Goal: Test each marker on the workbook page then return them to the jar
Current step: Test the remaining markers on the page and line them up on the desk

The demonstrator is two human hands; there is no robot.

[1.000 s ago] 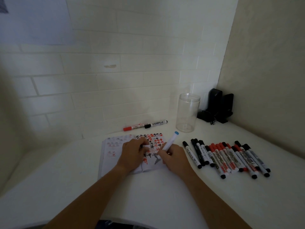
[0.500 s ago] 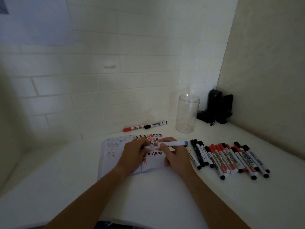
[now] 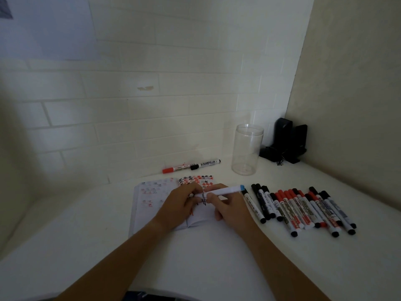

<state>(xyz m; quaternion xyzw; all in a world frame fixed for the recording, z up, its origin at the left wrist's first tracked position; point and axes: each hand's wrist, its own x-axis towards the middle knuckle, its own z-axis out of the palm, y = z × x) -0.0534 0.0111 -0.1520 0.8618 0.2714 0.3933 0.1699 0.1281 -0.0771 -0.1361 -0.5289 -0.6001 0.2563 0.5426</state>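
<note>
A white marker with a blue end [image 3: 225,190] lies level above the open workbook [image 3: 156,196]. My right hand [image 3: 230,205] grips its barrel. My left hand [image 3: 180,205] pinches the marker's left end, where the cap would be; my fingers hide that end. The workbook page carries red and black test marks. A row of several red and black markers [image 3: 301,209] lies on the table to the right. The clear jar [image 3: 247,148] stands empty behind them.
A red marker [image 3: 175,169] and a black marker [image 3: 206,164] lie end to end by the back wall. A black device with cables [image 3: 286,142] sits in the back right corner. The white table [image 3: 206,253] meets walls at the back and right.
My right hand swung the blue-ended marker from a writing tilt down to level. My left hand came off the page to meet the marker's left end.
</note>
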